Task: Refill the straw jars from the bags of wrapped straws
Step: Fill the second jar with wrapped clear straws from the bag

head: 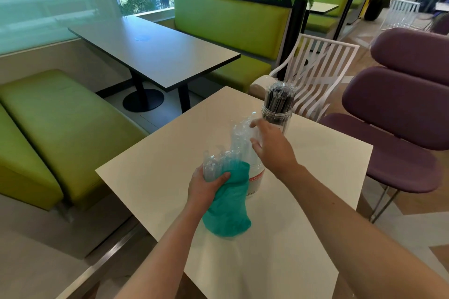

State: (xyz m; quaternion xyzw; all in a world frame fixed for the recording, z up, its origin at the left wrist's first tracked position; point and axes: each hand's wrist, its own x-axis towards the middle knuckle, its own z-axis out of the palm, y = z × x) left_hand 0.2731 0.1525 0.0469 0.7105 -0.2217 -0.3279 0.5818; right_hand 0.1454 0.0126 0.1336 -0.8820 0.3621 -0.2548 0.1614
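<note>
The left hand (206,183) is gripping a teal plastic bag (229,211) of clear-wrapped straws (218,161) just above the cream square table (303,238). The right hand (272,145) pinches the top of a clear straw bundle (241,133) standing in a clear plastic jar with a red label (255,177). Behind it, near the table's far edge, sits a second clear jar packed with dark wrapped straws (277,107).

Green benches (226,24), grey table (155,53), purple chair (398,109).
</note>
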